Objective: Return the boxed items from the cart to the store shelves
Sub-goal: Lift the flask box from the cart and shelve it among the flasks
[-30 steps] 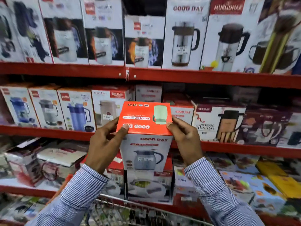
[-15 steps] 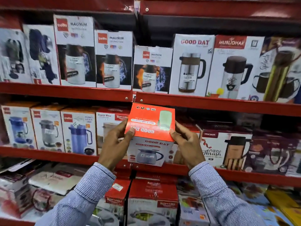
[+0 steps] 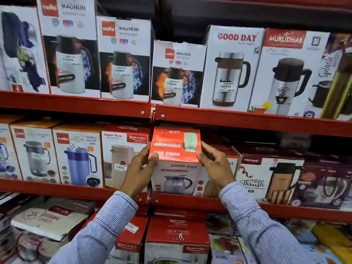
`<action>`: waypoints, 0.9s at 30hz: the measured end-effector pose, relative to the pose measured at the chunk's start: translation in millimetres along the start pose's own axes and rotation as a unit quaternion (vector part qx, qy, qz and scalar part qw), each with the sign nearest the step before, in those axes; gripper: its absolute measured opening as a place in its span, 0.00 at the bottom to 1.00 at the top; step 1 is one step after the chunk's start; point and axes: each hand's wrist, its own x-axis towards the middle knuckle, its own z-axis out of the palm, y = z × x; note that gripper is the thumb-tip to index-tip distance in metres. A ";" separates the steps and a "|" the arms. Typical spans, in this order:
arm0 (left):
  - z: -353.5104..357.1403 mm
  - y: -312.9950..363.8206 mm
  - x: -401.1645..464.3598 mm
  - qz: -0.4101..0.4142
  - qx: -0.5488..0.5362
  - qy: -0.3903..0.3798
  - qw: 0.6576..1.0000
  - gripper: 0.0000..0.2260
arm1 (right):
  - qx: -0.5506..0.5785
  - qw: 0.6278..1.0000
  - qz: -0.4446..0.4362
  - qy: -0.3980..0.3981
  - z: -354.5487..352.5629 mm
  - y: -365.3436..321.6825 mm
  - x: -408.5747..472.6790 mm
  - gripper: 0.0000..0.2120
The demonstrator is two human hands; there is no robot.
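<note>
A Good Day kettle box (image 3: 176,161) with an orange-red top and a white front sits at the front edge of the middle red shelf (image 3: 190,201), between a Rishabh Super Riva box (image 3: 122,149) and a Neo Thrush box (image 3: 266,180). My left hand (image 3: 140,168) grips its left side and my right hand (image 3: 215,164) grips its right side, thumbs on the top edge. Whether its base rests fully on the shelf is hidden by the shelf lip. The cart is out of view.
The upper shelf (image 3: 247,121) holds tall Cello Magnum (image 3: 123,60), Good Day flask (image 3: 230,67) and Muralidhar (image 3: 285,73) boxes. Cello jug boxes (image 3: 78,157) fill the middle shelf's left. Rishabh boxes (image 3: 177,239) and loose cartons crowd the lower shelf.
Both hands raised the box from in front of the lower shelf and pushed it forward into the gap on the middle shelf. The view has tilted up; the cart has dropped out of sight.
</note>
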 end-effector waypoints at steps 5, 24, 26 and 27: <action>6.5 1.2 21.9 -0.007 0.024 0.007 1.000 0.17 | -0.006 1.000 0.010 0.011 0.0 -0.9 14.3 0.23; 40.5 -10.3 31.6 -0.056 0.058 0.049 0.996 0.29 | -0.237 0.971 -0.005 0.022 3.9 -2.8 42.9 0.27; 43.4 -11.0 29.3 -0.050 0.068 0.053 0.995 0.31 | -0.251 0.968 -0.008 0.009 2.6 0.1 41.2 0.25; 44.4 -11.3 28.6 -0.048 0.075 0.054 0.995 0.32 | -0.252 0.967 -0.014 0.007 2.7 1.0 40.5 0.24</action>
